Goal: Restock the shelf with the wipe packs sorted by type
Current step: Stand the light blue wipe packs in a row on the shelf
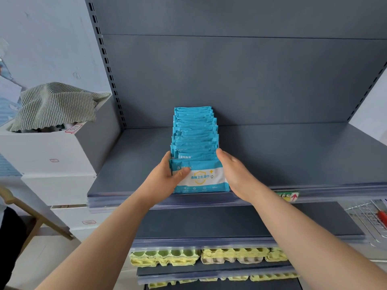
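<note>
Evidently aligning: your left hand (167, 174) pinches the front wipe pack (201, 179) at nine o'clock; your right hand (233, 174) presses flat at three.

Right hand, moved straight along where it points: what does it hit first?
Probably the dark grey metal back panel: the right hand points alongside the row of blue wipe packs, brushing their right edges, with bare shelf ahead. Depth is unclear.

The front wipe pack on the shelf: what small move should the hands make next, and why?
Probably press the front pack back against the row and let go. The left hand holds it, thumb on its face, the right hand lies along the row's side, and it stands near the shelf edge.
</note>
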Demonstrator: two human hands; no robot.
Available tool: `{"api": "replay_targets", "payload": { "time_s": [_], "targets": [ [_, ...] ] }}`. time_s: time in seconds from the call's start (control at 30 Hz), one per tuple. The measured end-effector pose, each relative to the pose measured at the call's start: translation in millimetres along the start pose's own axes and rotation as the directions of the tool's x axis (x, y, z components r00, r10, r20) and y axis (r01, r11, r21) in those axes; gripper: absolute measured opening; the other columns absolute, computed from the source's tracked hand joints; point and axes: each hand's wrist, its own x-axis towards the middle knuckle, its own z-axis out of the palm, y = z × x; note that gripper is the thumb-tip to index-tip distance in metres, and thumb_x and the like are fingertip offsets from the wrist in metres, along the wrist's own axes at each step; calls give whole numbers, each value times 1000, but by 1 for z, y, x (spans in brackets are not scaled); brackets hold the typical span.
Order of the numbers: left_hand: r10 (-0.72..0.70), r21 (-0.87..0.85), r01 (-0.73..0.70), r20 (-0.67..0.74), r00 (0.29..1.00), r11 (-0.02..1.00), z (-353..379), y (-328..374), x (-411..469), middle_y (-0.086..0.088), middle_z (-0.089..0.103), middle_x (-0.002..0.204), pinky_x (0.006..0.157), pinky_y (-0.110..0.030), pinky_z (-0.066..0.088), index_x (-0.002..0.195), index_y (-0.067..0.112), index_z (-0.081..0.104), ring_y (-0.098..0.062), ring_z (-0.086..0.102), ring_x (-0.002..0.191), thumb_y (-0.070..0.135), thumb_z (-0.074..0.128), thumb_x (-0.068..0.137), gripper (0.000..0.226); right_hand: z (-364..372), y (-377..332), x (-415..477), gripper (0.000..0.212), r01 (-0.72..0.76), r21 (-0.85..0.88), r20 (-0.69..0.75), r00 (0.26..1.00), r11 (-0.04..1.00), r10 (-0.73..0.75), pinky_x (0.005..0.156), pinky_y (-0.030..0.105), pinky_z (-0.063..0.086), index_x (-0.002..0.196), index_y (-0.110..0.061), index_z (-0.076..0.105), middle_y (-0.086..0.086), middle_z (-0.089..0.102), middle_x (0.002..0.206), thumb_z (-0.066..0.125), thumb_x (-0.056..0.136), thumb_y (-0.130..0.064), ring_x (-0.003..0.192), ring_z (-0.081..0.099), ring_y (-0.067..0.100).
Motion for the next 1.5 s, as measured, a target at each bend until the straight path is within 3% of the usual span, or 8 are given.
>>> {"api": "replay_targets", "payload": {
  "time_s": [0.13, 0.27, 0.5, 0.7, 0.83, 1.03, 1.2, 1.5],
  "targets": [
    [-9, -107, 7, -20, 1000, 994, 0, -1, 0, 23, 61, 107, 83, -35, 58, 97, 44, 41, -4, 69, 92, 30, 57, 94, 21, -10, -1, 0, 49, 40, -197, -91, 994, 980, -59, 97, 37, 48, 122, -24, 54, -8, 66, 118, 25, 98, -55, 107, 63, 8],
    [-14, -155, 5, -57, 998, 988, 8, 5, 3, 17, 65, 116, 92, -34, 54, 125, 32, 46, -5, 67, 100, 45, 49, 95, 33, -9, 1, 10, 86, -2, -230, -146, 989, 973, -33, 107, 45, 39, 141, -25, 33, -6, 49, 142, 26, 77, -82, 128, 49, 14],
    [-65, -148, 49, -105, 992, 988, -1, 14, 11, 16, 44, 139, 97, -19, 35, 143, 25, 33, 4, 47, 115, 50, 39, 98, 52, -3, -6, 16, 66, 15, -255, -203, 977, 967, -68, 96, 34, 46, 134, -22, 46, -7, 56, 131, 33, 88, -68, 113, 56, 8],
    [-257, -361, 182, -170, 951, 915, -22, 20, 78, 5, 38, 150, 112, -45, 31, 148, 23, 30, -20, 42, 134, 66, 47, 82, 80, -16, -46, 49, 47, -35, -19, -136, 990, 999, 32, 84, 29, 42, 132, -18, 49, -9, 60, 105, 30, 101, -48, 81, 52, 3],
    [-292, -457, 235, -57, 955, 858, -10, 21, 92, -4, 70, 111, 85, -46, 57, 119, 18, 57, -24, 70, 97, 42, 48, 97, 34, -15, -41, 72, 49, -155, 4, 38, 987, 988, 154, 97, 42, 50, 134, -21, 51, 2, 64, 125, 34, 99, -50, 108, 64, 20],
    [-280, -257, 228, -192, 940, 939, -33, 14, 131, 2, 37, 150, 115, -43, 29, 152, 20, 21, -21, 40, 135, 53, 47, 92, 74, -39, -39, 115, 71, -122, -127, -160, 982, 984, 101, 118, 38, 9, 153, -24, 1, -9, 2, 161, 33, 97, -54, 147, 6, 14],
    [-298, -355, 249, -91, 950, 901, -18, 23, 156, -2, 62, 124, 86, -41, 56, 139, 16, 41, -21, 67, 101, 38, 49, 97, 48, -23, -37, 149, 53, -125, -7, -60, 990, 992, 124, 108, 45, 38, 140, -26, 37, -2, 50, 139, 43, 93, -48, 127, 50, 23],
    [100, 493, 75, -320, 942, 867, -20, 58, 125, -7, 51, 131, 90, -34, 38, 137, 11, 42, -30, 50, 116, 37, 45, 98, 46, -51, -56, 85, 52, 32, -451, -267, 949, 892, -169, 112, 31, 31, 146, -16, 37, -2, 39, 150, 45, 98, -35, 136, 38, 14]
  ]
}}
